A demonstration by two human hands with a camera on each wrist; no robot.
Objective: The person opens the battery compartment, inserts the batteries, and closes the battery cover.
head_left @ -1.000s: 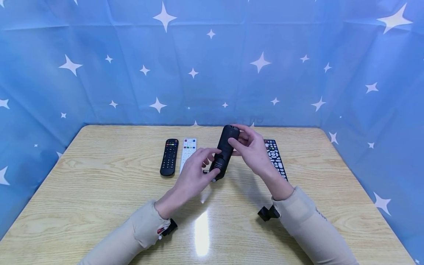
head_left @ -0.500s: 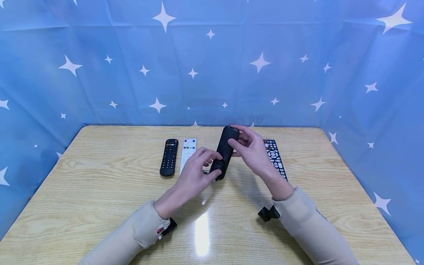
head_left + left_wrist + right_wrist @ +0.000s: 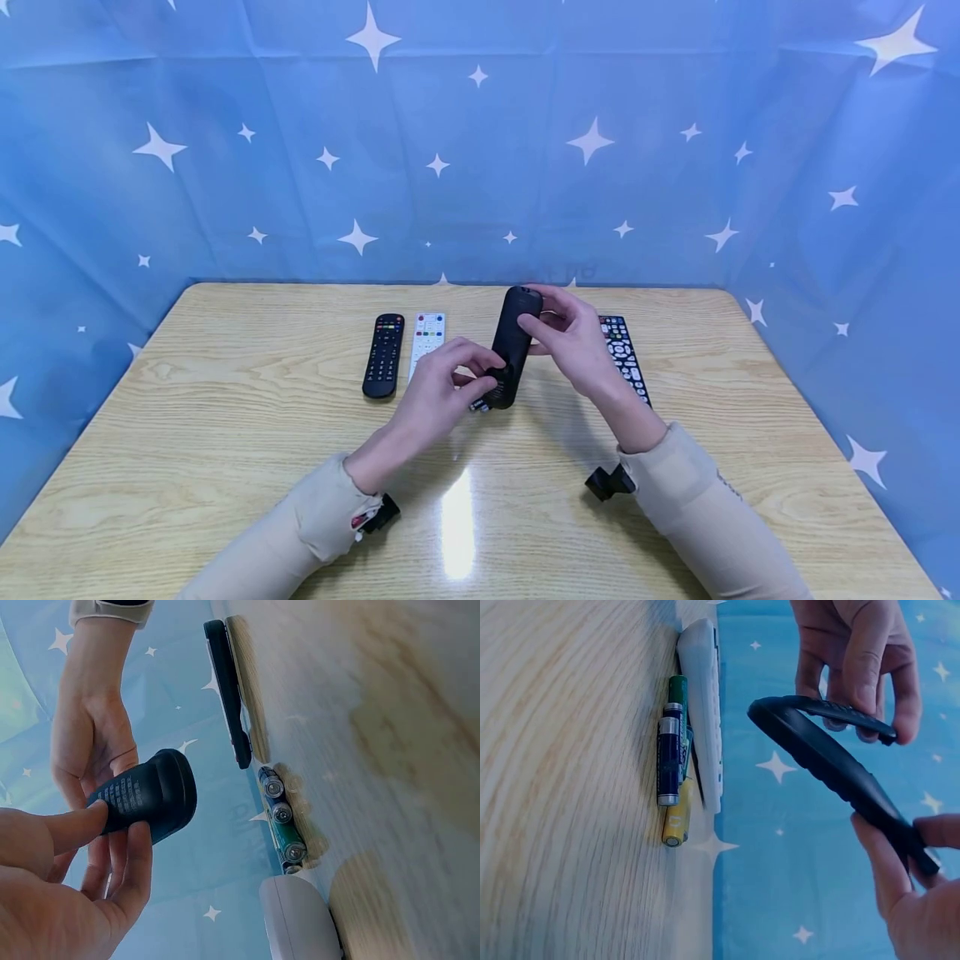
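Note:
My right hand [image 3: 573, 337] grips the far end of a black remote control [image 3: 517, 329], held above the table with its back up. At its near end my left hand [image 3: 442, 379] pinches the battery cover [image 3: 127, 799], which bears small printed text. In the right wrist view the cover [image 3: 844, 712] stands angled away from the remote's body [image 3: 832, 761], the two meeting at the end. Several batteries [image 3: 669, 761] lie on the table beneath, mostly hidden from the head view. The inside of the battery compartment is not visible.
A black remote [image 3: 383, 356] and a white remote [image 3: 427, 333] lie on the wooden table [image 3: 247, 417] to the left. Another black remote with white buttons [image 3: 624, 358] lies to the right, partly behind my right hand. A blue star-patterned cloth [image 3: 480, 200] hangs behind.
My left thumb and fingers have closed together on the cover and shifted slightly. More of the batteries shows below the remote. My right hand has stayed nearly still.

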